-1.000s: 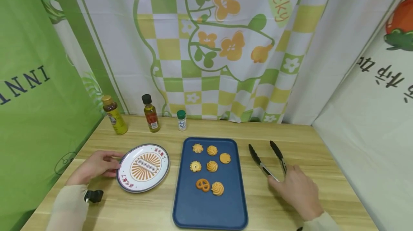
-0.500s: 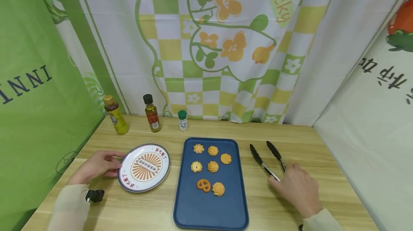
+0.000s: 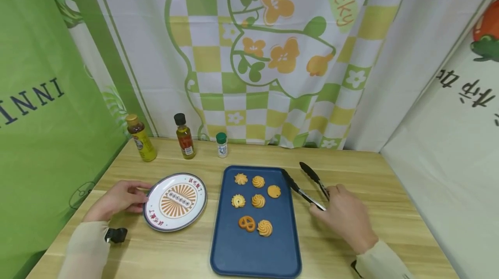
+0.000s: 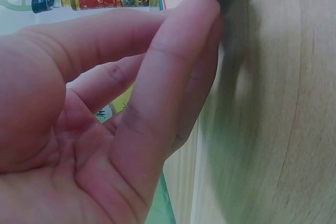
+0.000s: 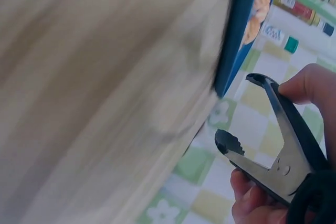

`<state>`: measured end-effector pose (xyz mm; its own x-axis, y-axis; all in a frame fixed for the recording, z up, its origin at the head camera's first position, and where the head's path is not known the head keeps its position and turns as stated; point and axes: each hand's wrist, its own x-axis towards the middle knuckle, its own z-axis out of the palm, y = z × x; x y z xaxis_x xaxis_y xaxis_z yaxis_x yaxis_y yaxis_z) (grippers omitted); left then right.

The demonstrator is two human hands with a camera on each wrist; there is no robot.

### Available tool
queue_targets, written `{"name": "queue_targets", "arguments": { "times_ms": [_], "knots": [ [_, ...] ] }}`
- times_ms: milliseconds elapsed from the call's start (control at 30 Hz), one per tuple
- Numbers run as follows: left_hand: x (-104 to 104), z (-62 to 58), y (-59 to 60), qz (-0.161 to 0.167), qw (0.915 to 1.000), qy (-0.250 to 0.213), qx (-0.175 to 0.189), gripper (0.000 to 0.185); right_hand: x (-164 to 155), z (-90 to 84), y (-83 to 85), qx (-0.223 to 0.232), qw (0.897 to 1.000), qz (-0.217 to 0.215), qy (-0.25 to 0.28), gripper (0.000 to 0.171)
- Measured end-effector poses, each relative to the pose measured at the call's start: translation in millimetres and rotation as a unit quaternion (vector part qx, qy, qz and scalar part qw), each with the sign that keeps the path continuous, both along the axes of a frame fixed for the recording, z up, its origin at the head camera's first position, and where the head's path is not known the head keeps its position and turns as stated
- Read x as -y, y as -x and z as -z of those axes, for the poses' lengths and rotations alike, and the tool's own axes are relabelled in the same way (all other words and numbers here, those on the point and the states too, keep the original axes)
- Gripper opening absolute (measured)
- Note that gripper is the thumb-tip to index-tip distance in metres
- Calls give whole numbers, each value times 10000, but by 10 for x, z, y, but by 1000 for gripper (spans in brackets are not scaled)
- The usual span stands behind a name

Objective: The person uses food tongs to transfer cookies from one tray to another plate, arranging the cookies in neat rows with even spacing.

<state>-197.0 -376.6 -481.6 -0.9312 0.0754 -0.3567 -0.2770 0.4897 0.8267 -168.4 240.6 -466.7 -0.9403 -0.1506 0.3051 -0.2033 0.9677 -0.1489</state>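
All seven butter cookies lie on the blue tray, and the round plate to the left of the tray carries nothing on its patterned face. So I judge that the work is only at its beginning: the tool is picked up, but no cookie is gripped or placed yet, and all the moving of cookies remains.

The right hand is to the right of the tray and its fingers are curled around the handle end of the black-tipped tongs. The tongs are lifted off the wood and point toward the far right corner of the tray. One tip is over the tray's right rim and the other is just outside it. The two arms of the tongs stand apart, with nothing between the tips; the right wrist view shows the same, with the serrated tips separated.

The left hand rests on the wooden table, on the far side of the plate from the tray. Its fingers are only lightly bent, and the fingertips touch the plate's left rim; it does not grasp anything.

Behind the tray, at the back of the table, stand two bottles and a small green-capped jar.
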Motion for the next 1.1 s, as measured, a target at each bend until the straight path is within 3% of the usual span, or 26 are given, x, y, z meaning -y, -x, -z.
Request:
{"name": "queue_targets", "arguments": {
  "times_ms": [333, 600, 867, 1100],
  "knots": [
    [14, 18, -11, 13, 10000, -22, -48, 57, 447, -61, 164, -45, 9979, -648, 86, 66],
    [9, 31, 10, -46, 9999, 150, -14, 56, 827, -110, 204, 450, 9939, -1007, -8, 68],
    [0, 4, -7, -35, 9999, 164, -6, 56, 1001, -94, 229, 305, 9923, -1203, -6, 59],
    [0, 6, -9, -21, 9999, 121, -22, 56, 1101, -123, 244, 583, 9888, -1342, 311, 57]
  ]
}}
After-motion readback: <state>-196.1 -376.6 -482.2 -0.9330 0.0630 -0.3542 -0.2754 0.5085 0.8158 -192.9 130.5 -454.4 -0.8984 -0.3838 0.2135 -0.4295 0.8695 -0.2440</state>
